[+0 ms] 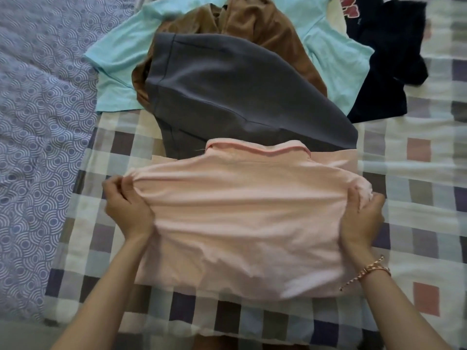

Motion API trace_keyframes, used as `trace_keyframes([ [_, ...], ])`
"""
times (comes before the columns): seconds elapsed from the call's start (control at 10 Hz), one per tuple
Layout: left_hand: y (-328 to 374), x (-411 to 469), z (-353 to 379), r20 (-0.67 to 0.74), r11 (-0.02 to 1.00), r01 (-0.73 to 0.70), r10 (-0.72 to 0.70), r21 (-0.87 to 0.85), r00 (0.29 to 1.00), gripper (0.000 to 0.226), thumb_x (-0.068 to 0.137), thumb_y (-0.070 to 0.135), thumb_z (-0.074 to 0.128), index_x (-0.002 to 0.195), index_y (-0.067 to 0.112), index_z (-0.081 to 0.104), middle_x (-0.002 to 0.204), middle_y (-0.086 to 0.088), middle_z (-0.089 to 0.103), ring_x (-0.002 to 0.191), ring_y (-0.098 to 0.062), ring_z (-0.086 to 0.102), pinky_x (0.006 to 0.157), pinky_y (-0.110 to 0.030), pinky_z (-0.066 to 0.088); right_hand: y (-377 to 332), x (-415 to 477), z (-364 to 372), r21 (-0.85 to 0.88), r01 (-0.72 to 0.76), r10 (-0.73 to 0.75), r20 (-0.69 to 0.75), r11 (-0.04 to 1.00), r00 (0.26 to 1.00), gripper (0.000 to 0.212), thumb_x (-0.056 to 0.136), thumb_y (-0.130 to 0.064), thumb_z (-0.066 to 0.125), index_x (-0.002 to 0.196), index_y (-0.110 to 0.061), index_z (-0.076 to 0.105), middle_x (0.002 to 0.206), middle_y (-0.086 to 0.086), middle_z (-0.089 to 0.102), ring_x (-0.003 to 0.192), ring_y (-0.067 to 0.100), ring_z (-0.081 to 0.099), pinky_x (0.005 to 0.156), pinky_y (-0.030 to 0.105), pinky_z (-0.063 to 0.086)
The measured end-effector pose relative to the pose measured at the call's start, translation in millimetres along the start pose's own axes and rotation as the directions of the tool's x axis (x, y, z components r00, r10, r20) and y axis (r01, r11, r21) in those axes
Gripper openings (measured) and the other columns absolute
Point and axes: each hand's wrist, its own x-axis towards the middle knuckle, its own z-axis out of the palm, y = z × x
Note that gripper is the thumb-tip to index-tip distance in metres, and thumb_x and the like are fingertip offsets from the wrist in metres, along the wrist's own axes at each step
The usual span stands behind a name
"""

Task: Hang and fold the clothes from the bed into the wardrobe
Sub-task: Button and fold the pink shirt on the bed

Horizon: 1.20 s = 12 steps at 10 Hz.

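Left hand [126,205]: its fingers [117,184] are curled and pinch a bunched fold at the left edge of the pink collared shirt [240,210]. Right hand [361,215]: its fingers [376,204] are curled round the shirt's right edge, thumb on top, with cloth gathered in the grip. The shirt spans from one set of fingers to the other, drawn taut in crosswise creases, with its collar on the far side from the person. It sits over the checked bedsheet [417,173]; whether it rests there or is lifted cannot be told. A braided bracelet [374,270] circles the wrist behind the right fingers.

Just beyond the fingers, past the collar, lies a grey garment [240,92], then a brown garment [252,24], both over a pale turquoise T-shirt [111,59]. Beyond the right fingers and further right lies a dark navy garment [391,72]. Left of the left fingers is a blue arc-patterned quilt [38,122].
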Motion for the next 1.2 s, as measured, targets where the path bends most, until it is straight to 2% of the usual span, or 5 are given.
trace_keyframes([
  [0.5,-49.0,-139.7,31.1,0.882,0.635,-0.766,0.299,0.102,0.365,0.057,0.098,0.044,0.015,0.149,0.020,0.014,0.158,0.001,0.005,0.144,-0.017,0.012,0.115,-0.037,0.005,-39.1,-27.2,-64.3,-0.132,-0.254,0.281,0.605,0.958,0.745,0.076,0.075,-0.033,0.073,0.140,-0.016,0.038,0.137,0.007,0.048,0.119,0.031,0.048,0.094,0.042,0.042],
  [0.7,26.2,-100.6,-2.2,0.872,0.641,0.762,-0.322,-0.086,0.369,0.053,0.072,0.064,0.060,0.096,0.018,0.069,0.102,-0.005,0.070,0.088,-0.009,0.068,0.084,-0.027,0.052,-141.8,-127.3,-22.9,0.277,-0.151,-0.157,0.831,0.949,0.534,0.079,0.066,-0.041,0.076,0.134,-0.026,0.038,0.118,-0.004,0.061,0.106,0.006,0.061,0.092,0.021,0.048],
  [0.8,19.8,-72.3,-35.6,0.482,0.479,0.771,-0.603,-0.418,0.636,0.052,0.072,0.055,0.067,0.102,0.013,0.062,0.071,0.006,0.069,0.083,-0.011,0.062,0.089,-0.027,0.046,-168.1,-182.6,24.1,0.328,-0.169,-0.262,0.909,0.930,0.324,0.080,0.078,-0.030,0.071,0.141,-0.030,0.021,0.116,-0.003,0.059,0.101,0.003,0.059,0.091,0.020,0.048],
  [1.0,-40.9,-12.4,-98.3,0.770,0.295,0.954,-0.597,-0.048,0.223,0.081,0.081,0.072,0.032,0.117,0.006,0.060,0.118,-0.020,0.063,0.103,-0.037,0.063,0.087,-0.049,0.049,-127.4,-190.6,79.0,0.174,0.633,-0.538,0.717,0.754,0.444,0.039,0.094,-0.029,0.043,0.132,-0.022,0.046,0.132,-0.001,0.050,0.120,0.012,0.044,0.108,0.030,0.033],
  [1.2,-42.5,-45.5,-67.0,0.497,0.872,0.445,-0.484,0.205,0.720,0.023,0.087,0.036,0.061,0.100,0.019,0.052,0.092,0.008,0.059,0.081,-0.009,0.053,0.067,-0.017,0.042,-65.0,-153.0,119.4,-0.016,0.912,-0.606,0.743,0.409,0.285,0.057,0.098,-0.048,0.018,0.146,-0.018,0.026,0.153,0.013,0.025,0.142,0.023,0.013,0.115,0.040,0.006],
])
